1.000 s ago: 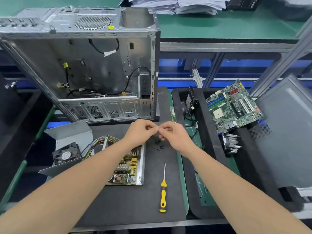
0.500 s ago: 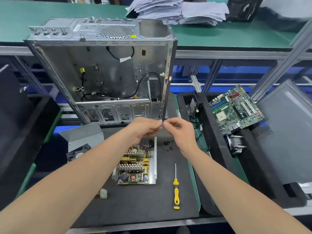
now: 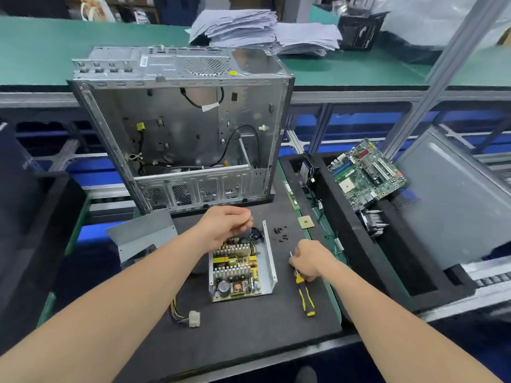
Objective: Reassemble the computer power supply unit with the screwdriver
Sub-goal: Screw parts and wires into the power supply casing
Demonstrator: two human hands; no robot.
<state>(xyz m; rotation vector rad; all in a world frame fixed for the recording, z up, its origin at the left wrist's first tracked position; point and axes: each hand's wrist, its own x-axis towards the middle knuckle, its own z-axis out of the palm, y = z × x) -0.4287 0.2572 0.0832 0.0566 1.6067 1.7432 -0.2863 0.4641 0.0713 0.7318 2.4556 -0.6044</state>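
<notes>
Right hand (image 3: 308, 262) grips yellow-and-black screwdriver (image 3: 305, 297) near its shaft; left hand (image 3: 225, 225) hovers curled above open metal power supply unit (image 3: 240, 272), whether holding anything unclear.

Electronics repair workshop, green-topped benches (image 3: 55, 51) on aluminium framing (image 3: 442, 78), stripped computer case (image 3: 179, 134) and opened power supply unit (image 3: 237, 272) on a black mat (image 3: 235, 333), motherboard (image 3: 365, 172) on a black foam tray (image 3: 392, 252) at right, paper stacks (image 3: 237, 29) on the far bench.
</notes>
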